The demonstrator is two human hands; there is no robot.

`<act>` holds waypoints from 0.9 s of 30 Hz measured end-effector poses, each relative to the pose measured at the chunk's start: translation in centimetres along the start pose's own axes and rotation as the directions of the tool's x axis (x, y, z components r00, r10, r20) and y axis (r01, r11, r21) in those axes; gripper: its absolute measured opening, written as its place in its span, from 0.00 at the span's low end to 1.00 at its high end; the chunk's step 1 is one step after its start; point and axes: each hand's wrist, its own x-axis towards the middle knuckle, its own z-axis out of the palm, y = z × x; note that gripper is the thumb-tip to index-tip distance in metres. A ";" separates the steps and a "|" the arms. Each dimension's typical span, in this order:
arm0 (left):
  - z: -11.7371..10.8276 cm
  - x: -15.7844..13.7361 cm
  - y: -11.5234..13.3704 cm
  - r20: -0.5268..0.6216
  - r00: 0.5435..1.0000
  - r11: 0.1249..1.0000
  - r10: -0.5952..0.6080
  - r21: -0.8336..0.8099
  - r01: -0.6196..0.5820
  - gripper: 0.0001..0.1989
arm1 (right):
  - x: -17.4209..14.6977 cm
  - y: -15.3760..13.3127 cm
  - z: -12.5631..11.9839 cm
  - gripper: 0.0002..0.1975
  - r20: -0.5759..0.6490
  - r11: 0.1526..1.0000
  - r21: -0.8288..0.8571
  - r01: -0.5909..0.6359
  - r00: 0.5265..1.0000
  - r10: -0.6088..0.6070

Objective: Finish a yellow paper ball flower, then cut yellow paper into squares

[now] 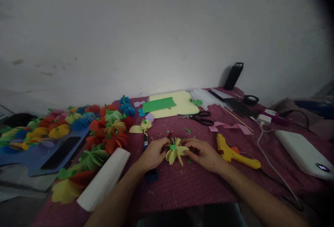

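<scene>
Between my hands, just above the red checked cloth, is a pale yellow paper flower (172, 154) with a small green piece at its top centre. My left hand (153, 153) grips it from the left, fingers curled behind the petals. From the right, my right hand (205, 154) pinches the tip of a petal between thumb and fingers. Small green paper scraps (188, 130) lie on the cloth around it. A yellow glue gun (236, 154) rests right of my right hand. Black-handled scissors (199, 117) lie beyond both hands.
Many coloured paper flowers (114, 126) crowd the left side, by a white paper roll (105, 178). Yellow sheets (180, 103) with a green strip (159, 104) lie at the back. A black bottle (234, 76), tape roll (251, 99), and white power bank (304, 153) with a cable stand right.
</scene>
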 end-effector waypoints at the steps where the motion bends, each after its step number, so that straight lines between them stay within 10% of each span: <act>1: 0.1 0.0 -0.1 -0.017 1.000 1.000 0.006 -0.015 -0.006 0.10 | 0.0 0.0 0.0 0.05 0.002 1.000 -0.004 -0.004 1.000 0.004; 27: -0.9 -0.6 0.5 -0.018 0.999 0.996 0.044 0.083 -0.042 0.08 | 0.5 -5.5 1.6 0.15 -0.232 0.943 -0.331 -0.010 0.970 -0.071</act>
